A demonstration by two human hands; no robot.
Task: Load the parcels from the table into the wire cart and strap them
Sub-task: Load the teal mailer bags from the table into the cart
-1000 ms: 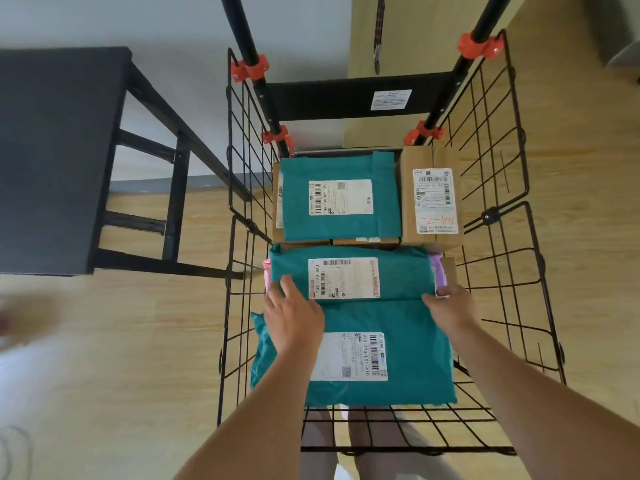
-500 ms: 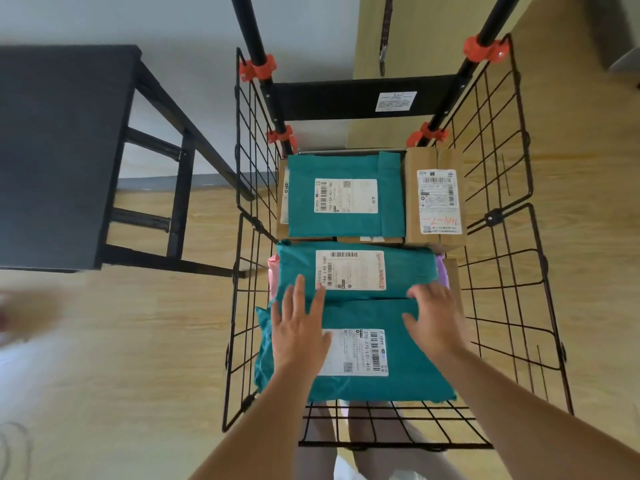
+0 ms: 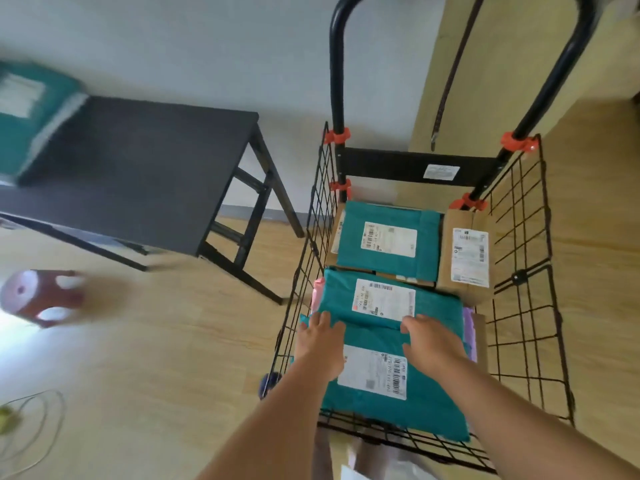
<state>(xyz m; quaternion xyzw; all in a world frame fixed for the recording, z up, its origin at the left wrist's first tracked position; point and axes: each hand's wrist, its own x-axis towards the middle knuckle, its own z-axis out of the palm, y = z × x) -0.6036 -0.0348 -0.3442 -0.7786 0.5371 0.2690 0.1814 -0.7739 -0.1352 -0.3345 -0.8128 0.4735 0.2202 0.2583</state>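
Observation:
The black wire cart (image 3: 526,306) stands at the right with several parcels inside. At the front lies a teal mailer (image 3: 412,410) with a white label; my left hand (image 3: 320,344) and my right hand (image 3: 433,342) rest flat on its far part, fingers straight. Behind it sits a second teal mailer (image 3: 433,303), then a third teal mailer (image 3: 388,237) beside a brown box (image 3: 467,254). Pink and purple parcels peek out underneath. One more teal parcel (image 3: 31,112), blurred, lies on the black table (image 3: 138,174) at far left.
A dark strap (image 3: 450,81) hangs behind the cart between the black handle posts (image 3: 337,64). A blurred reddish object (image 3: 41,296) lies on the wooden floor at left, and a thin cable (image 3: 31,427) at lower left.
The view has swung left and up, bringing the table top and its teal parcel into sight. Both hands stay on the front teal mailer, slid slightly toward its far edge.

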